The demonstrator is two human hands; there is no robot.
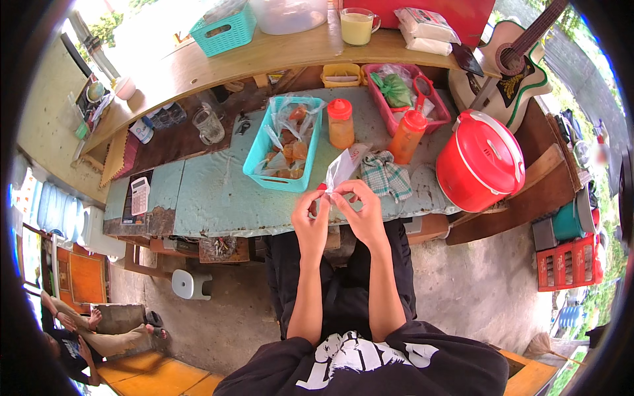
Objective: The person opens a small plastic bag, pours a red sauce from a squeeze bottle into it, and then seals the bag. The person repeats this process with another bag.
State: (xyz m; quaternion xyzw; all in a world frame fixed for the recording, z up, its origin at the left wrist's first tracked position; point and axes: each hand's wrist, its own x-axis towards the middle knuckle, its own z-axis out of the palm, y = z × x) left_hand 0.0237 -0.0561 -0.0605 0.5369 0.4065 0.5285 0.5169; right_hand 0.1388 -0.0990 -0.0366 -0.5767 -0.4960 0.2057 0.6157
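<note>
Both hands meet over the table's near edge, pinching the gathered end of a clear plastic bag (342, 167) with red print. My left hand (311, 213) grips it between thumb and index finger. From the other side, my right hand (360, 208) pinches the same twisted part. The bag's flat end points away from me; whether anything is inside cannot be told. Left of the bag stands a turquoise plastic basket (251, 168) of small tied bags with orange-brown contents. A green-and-white checked cloth (386, 174) lies right of it, near two red-capped squeeze bottles (342, 123) of orange sauce.
A red lidded cooler pot (480, 161) stands at the table's right. Behind are a pink basket (441, 116) and a wooden shelf (292, 52) carrying a glass mug (357, 27). A calculator (140, 195) lies far left. Someone sits at lower left, near a white stool (190, 284).
</note>
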